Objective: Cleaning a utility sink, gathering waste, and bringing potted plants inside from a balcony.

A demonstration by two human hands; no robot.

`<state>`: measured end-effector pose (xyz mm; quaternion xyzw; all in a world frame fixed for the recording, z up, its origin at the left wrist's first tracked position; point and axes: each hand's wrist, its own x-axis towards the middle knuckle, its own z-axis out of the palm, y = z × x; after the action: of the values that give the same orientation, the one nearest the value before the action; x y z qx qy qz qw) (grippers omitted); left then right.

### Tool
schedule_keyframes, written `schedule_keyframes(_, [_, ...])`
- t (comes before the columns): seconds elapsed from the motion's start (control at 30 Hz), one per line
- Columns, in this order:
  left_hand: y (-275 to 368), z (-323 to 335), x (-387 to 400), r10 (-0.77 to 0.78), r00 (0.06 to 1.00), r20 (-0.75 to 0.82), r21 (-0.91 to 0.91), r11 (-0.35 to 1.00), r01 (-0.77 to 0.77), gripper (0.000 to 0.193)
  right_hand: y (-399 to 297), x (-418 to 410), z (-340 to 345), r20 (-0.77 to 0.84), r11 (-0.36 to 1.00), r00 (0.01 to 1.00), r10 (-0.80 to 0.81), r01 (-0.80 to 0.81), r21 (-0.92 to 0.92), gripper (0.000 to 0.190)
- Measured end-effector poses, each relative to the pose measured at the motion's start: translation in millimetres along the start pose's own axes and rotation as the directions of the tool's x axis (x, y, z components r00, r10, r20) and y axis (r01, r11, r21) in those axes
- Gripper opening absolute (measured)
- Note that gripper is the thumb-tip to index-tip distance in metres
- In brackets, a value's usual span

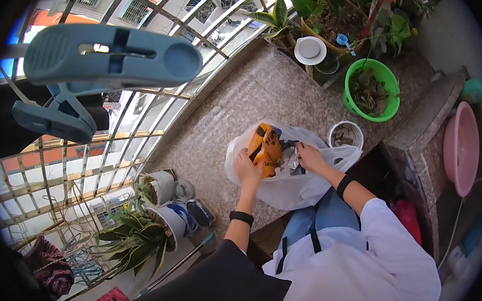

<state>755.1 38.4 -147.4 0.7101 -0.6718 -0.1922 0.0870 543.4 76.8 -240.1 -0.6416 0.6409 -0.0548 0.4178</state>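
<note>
A translucent white plastic bag [288, 191] lies opened on the speckled stone ledge before me. Within its mouth sits an orange packet [268, 150] with black print. My left hand [248, 166] rests against the packet's lower left side, thumb and fingers bent around its edge. Silvery crumpled wrapping [291, 158] lies to the right of the packet, and the fingers of my right hand [309, 156] pinch at it or at the dark item beside it. How firmly each hand grips is hard to make out. The bag's lower part is folded over near my knees.
A white round pot [346, 135] stands right behind the bag, and a green basket [391, 94] of dry plant matter is farther back. Potted plants line the back and left. Metal window bars edge the stone ledge [208, 135]. A blue-grey clothes peg [113, 55] hangs close to the camera.
</note>
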Motion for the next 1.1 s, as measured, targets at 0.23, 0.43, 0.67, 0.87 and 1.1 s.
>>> schedule_keyframes(0.23, [-28.7, 30.7, -41.5, -0.038, 0.967, -0.253, -0.207, 0.978, -0.016, 0.044, -72.4, 2.1, -23.5, -0.179, 0.953, 0.976, -0.125, 0.168, 0.251, 0.072])
schedule_keyframes(0.43, [22.5, 9.0, -68.2, 0.005, 0.999, -0.043, -0.304, 0.952, -0.018, 0.012, -110.6, 18.8, -47.3, -0.151, 0.979, 0.984, 0.091, -0.060, 0.194, 0.060])
schedule_keyframes(0.67, [34.1, 6.6, -93.1, 0.230, 0.972, 0.045, -0.273, 0.939, -0.209, 0.014, -74.2, -13.3, -43.4, -0.245, 0.993, 0.969, -0.039, 0.064, 0.095, 0.015])
schedule_keyframes(0.87, [39.0, 1.1, -79.5, -0.081, 0.963, 0.256, -0.482, 0.853, 0.200, 0.032, -48.6, -20.2, -40.4, -0.396, 0.989, 0.918, 0.016, 0.043, 0.138, 0.016])
schedule_keyframes(1.1, [0.7, -2.1, -28.2, -0.057, 0.996, -0.064, -0.434, 0.901, 0.024, 0.045, -86.5, -36.2, -74.6, -0.559, 0.969, 0.815, -0.151, 0.234, 0.080, 0.018])
